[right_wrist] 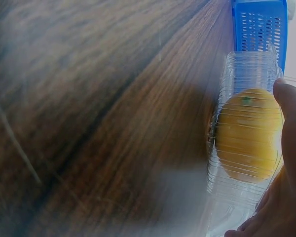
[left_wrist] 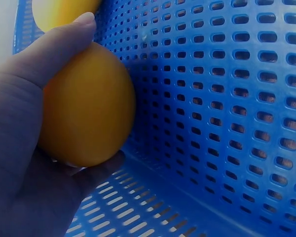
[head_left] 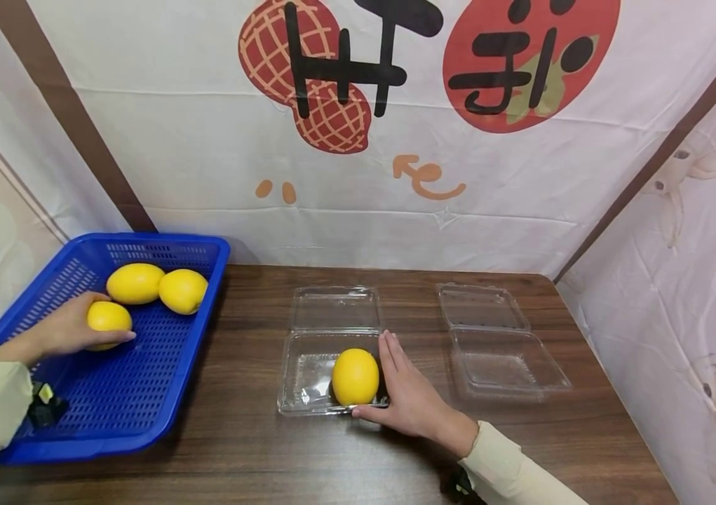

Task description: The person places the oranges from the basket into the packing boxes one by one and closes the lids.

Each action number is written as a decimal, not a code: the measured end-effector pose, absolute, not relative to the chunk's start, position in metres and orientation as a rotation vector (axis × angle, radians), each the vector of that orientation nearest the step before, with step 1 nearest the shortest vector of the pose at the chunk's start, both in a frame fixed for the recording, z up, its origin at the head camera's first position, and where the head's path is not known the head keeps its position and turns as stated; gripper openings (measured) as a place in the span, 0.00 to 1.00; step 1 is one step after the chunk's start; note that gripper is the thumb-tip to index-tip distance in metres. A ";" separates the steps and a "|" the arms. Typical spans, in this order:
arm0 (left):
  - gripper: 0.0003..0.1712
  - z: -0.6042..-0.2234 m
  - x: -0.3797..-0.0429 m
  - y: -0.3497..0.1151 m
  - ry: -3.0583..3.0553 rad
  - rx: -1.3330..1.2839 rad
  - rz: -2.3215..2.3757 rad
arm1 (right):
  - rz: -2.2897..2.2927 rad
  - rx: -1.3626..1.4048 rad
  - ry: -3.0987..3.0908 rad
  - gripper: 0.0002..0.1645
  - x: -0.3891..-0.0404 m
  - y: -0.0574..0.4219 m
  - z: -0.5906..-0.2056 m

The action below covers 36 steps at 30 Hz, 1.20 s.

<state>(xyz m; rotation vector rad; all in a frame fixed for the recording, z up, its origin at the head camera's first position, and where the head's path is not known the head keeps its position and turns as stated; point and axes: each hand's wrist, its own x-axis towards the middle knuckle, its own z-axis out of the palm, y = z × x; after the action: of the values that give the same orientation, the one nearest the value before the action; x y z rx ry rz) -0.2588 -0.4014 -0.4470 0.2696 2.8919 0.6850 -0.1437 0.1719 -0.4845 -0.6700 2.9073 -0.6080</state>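
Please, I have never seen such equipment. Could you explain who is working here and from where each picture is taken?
No machine here: a person works bare-handed. The large picture comes from a head camera, looking down at the wooden table; the two smaller ones come from wrist cameras. The left hand grips a yellow fruit in the blue basket, beside two more fruits. The right hand touches an open clear box holding one fruit. Another open box lies further right.

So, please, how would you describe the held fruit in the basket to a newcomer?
Find the blue basket on the left of the table. Inside, two yellow fruits lie side by side toward the far end; the wanted fruit is nearer the viewer. Unlike both neighbours, it is gripped by the left hand.
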 end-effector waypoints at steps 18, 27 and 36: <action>0.53 -0.432 -0.256 -0.397 2.920 0.328 0.639 | -0.596 -0.672 2.918 0.76 -0.143 0.172 -0.486; 0.54 -0.423 -0.252 -0.395 2.943 0.354 0.640 | -0.598 -0.663 2.908 0.76 -0.143 0.172 -0.485; 0.54 -0.416 -0.249 -0.393 2.948 0.351 0.618 | -0.597 -0.666 2.913 0.76 -0.143 0.172 -0.485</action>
<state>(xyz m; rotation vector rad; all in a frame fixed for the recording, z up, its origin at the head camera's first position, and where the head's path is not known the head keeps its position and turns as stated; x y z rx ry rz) -0.2493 -0.3930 -0.4163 0.3508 2.9482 0.6179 -0.1433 0.1717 -0.4849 -0.6664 2.9134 -0.5971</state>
